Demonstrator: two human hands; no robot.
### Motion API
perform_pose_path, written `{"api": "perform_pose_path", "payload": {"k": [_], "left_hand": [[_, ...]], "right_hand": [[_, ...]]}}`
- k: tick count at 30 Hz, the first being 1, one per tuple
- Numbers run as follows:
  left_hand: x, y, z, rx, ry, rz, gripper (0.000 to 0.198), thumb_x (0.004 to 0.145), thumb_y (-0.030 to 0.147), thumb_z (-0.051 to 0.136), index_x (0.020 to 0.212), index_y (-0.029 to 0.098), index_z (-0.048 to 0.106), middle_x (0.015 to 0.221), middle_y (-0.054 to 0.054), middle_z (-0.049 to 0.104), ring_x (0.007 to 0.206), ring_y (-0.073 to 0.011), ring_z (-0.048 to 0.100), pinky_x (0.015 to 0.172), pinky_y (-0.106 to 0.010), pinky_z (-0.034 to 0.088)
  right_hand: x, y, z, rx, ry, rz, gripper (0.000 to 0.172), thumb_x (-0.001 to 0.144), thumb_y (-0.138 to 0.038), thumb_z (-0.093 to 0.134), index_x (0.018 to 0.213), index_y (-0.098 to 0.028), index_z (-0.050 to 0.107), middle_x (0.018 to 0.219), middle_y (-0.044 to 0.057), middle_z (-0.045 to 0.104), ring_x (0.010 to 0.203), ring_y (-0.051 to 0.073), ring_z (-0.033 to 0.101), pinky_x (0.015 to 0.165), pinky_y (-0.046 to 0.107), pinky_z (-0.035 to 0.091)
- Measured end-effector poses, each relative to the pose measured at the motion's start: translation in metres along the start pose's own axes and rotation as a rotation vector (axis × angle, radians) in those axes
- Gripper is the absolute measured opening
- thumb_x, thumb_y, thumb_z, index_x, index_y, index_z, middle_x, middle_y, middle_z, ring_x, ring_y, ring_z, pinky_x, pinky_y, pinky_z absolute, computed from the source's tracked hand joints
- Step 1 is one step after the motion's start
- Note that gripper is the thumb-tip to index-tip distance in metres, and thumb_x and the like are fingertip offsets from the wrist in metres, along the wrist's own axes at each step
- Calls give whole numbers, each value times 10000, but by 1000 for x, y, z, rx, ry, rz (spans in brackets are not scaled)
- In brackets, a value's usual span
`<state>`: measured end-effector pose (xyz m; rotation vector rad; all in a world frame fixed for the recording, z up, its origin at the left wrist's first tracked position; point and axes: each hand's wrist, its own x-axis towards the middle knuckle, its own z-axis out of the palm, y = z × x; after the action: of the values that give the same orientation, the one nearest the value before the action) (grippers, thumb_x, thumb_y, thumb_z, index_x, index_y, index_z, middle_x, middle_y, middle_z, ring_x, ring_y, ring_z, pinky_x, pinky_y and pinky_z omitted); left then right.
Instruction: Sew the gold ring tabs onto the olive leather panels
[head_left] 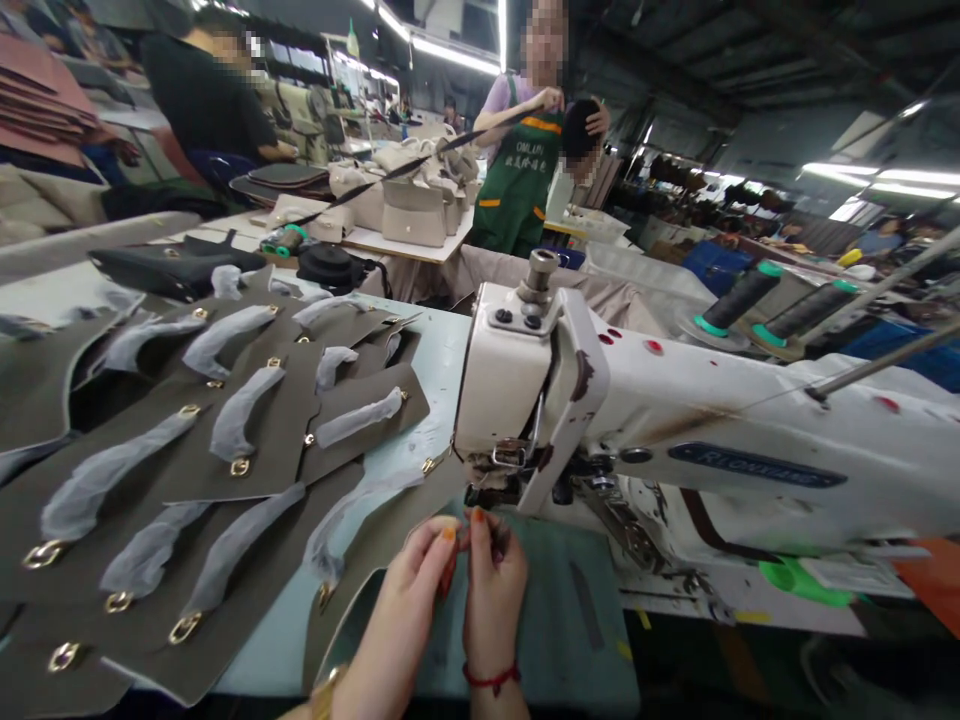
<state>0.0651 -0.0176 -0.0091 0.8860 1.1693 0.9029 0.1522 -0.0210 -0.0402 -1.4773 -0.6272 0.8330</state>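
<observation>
Pinching something small and dark, too small to identify, both hands meet at lower centre, just under the needle area of the sewing machine (675, 420). The left hand (412, 585) and right hand (491, 585) close fingertip to fingertip, over an olive leather panel (375, 560). To the left, a spread of similar panels (247, 450) with wrapped handles lies overlapping; whether any are stitched, I cannot tell.

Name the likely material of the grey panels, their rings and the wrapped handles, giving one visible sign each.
Grey panels: probably leather or faux leather, matte, lying flat. Rings: shiny gold-coloured metal. Handle wrapping: thin translucent white foam or tissue, crinkled.
</observation>
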Motion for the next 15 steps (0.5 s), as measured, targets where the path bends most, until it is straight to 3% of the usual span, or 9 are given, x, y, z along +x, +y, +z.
{"api": "perform_pose_path", "payload": {"k": [2, 4, 6, 8, 10, 13, 15], "left_hand": [[-9, 20, -20, -36, -165, -13, 316, 820, 480, 562, 995, 217, 563, 596, 66, 492, 473, -94, 423, 445, -199, 328], [5, 51, -40, 84, -295, 49, 297, 859, 471, 504, 1010, 221, 558, 587, 60, 529, 401, -77, 385, 385, -188, 277], [42, 84, -49, 386, -366, 239, 233, 812, 401, 597, 904, 189, 626, 685, 13, 620, 584, -118, 549, 555, -205, 440], [86, 109, -45, 564, -470, 391, 289, 754, 320, 647, 1002, 172, 656, 907, -35, 696, 872, -202, 619, 772, -272, 488], [121, 125, -32, 671, -656, 406, 299, 674, 246, 700, 959, 158, 704, 944, -37, 725, 945, -243, 625, 875, -311, 470], [142, 133, -10, 607, -867, 246, 274, 501, 139, 784, 769, 180, 746, 780, -14, 753, 814, -254, 675, 827, -328, 511], [141, 133, -2, 485, -834, 107, 312, 394, 48, 790, 665, 191, 735, 676, -8, 740, 739, -259, 686, 759, -349, 541]], "right_hand": [[1, -3, 4, -53, -6, -19, 375, 853, -463, 545, 680, -140, 625, 673, 27, 620, 689, 132, 565, 671, 207, 429], [2, -4, 12, -70, -43, -21, 418, 866, -478, 514, 667, -136, 647, 674, 38, 626, 697, 135, 567, 678, 207, 426], [3, -2, 22, -25, -65, 22, 440, 852, -511, 521, 647, -135, 627, 597, 17, 574, 612, 114, 519, 609, 200, 410], [3, 1, 33, 72, -47, 112, 433, 810, -547, 563, 642, -148, 562, 488, -38, 441, 475, 76, 384, 475, 189, 327], [3, 6, 43, 199, -35, 225, 428, 770, -570, 603, 662, -174, 480, 445, -91, 295, 407, 49, 219, 396, 189, 199], [2, 14, 52, 320, -34, 303, 440, 750, -576, 623, 691, -200, 403, 459, -118, 200, 404, 40, 125, 379, 190, 119], [0, 18, 54, 241, 5, 224, 441, 771, -570, 599, 668, -200, 384, 471, -110, 194, 408, 42, 143, 379, 194, 130]]}}
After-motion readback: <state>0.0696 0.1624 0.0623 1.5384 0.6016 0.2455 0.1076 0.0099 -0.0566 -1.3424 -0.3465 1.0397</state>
